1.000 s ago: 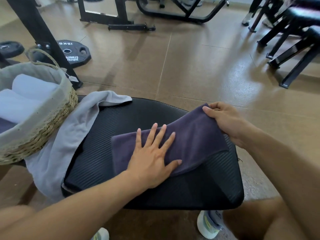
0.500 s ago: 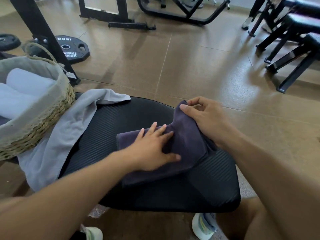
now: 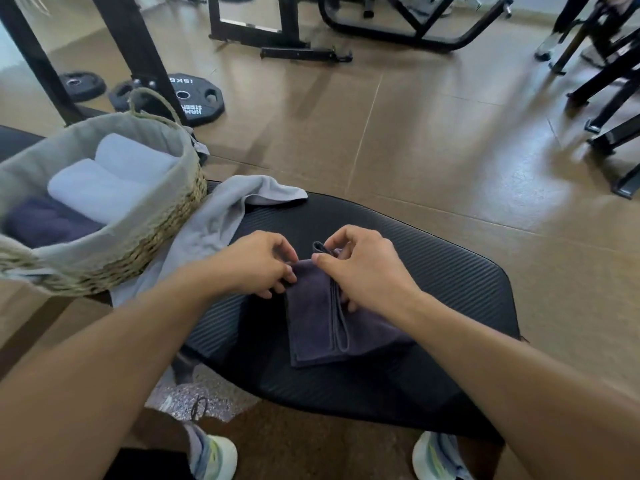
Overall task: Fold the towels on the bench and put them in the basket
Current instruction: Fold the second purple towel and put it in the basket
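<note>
Two light running shoes (image 3: 211,457) stand on the brown floor (image 3: 433,140) at the near edge of the frame, under a black ribbed bench pad (image 3: 450,282). Two bare forearms reach forward over the pad from either side. A dark purple towel (image 3: 318,323), folded into a narrow strip with its stacked edges showing along the right, lies flat on the middle of the pad. Both hands work at the strip's far end. The left hand (image 3: 256,268) has its fingers curled down onto the towel's far left corner, pinching the cloth there. The right hand (image 3: 363,268) pinches the far right corner between thumb and forefinger, lifting a small tip of fabric clear of the pad, while its lower fingers tuck against the folded edges.

To the left, an unfolded light grey towel (image 3: 214,220) drapes across the pad's left end and hangs off its near side. Beside it, touching that towel, sits a woven basket (image 3: 152,237) with a grey cloth liner and a rope handle. Inside lie two rolled pale towels (image 3: 104,181) and a dark purple one (image 3: 45,223) nearer the camera.

Beyond the basket, black weight plates (image 3: 194,105) lie on the floor at the foot of a black steel frame (image 3: 138,46). More black gym equipment (image 3: 398,26) lines the far floor, and other bench legs (image 3: 609,98) stand at the right.
</note>
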Motion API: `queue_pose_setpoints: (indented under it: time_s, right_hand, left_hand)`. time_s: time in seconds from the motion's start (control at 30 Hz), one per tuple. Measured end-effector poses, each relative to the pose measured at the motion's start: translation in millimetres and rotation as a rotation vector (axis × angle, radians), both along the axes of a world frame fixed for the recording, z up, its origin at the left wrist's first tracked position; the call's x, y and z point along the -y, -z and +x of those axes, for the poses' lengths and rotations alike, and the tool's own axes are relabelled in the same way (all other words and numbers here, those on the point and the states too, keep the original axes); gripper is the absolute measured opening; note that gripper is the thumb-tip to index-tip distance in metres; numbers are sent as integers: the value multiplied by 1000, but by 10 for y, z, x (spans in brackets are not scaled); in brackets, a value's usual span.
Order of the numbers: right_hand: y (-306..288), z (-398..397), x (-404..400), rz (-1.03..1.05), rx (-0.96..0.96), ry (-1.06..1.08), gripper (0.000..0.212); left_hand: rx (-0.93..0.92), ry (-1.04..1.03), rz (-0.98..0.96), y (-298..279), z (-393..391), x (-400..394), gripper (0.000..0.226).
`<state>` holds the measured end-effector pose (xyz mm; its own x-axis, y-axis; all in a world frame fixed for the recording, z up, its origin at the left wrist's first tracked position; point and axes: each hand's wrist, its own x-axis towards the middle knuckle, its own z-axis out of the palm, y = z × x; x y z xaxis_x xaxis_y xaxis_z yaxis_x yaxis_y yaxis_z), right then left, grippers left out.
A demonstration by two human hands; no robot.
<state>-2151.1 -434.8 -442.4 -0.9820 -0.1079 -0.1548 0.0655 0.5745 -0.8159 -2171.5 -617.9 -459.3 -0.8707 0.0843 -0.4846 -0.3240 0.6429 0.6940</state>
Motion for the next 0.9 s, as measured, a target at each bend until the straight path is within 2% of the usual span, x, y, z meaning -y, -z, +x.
queue_pose_setpoints:
  time_s: [0.2,0.33,0.53,0.6,0.67,0.73,0.8,0.9]
  right_hand:
    - [87,43,181,-7,45,-42,16]
    - [135,58,259,-11,63,-77,18]
    - [108,51,195,-48,133,-178,11]
    - [45,-5,107,11,65,-160,8]
    - [-9,-80,-19,236,-63,-143,10]
    - [-52,-128,-161,492,-135,-155,17]
    - [-83,-142,-282,567,-110,-222,31]
    - [-102,-74,-397,670,0,-420,79]
  left_hand:
    - [44,-142,172,20,45,81,17]
    - [27,-179,216,52,68,89,8]
    - [6,-217,231,95,61,32,22]
    - [-15,-196,194,119,65,20,24]
    - [-30,-160,170,141,69,14,19]
    - [-43,-137,158,152,72,9,12]
    - [-49,-132,146,168,69,9,7]
    - [-41,-139,130,202,56,5,5]
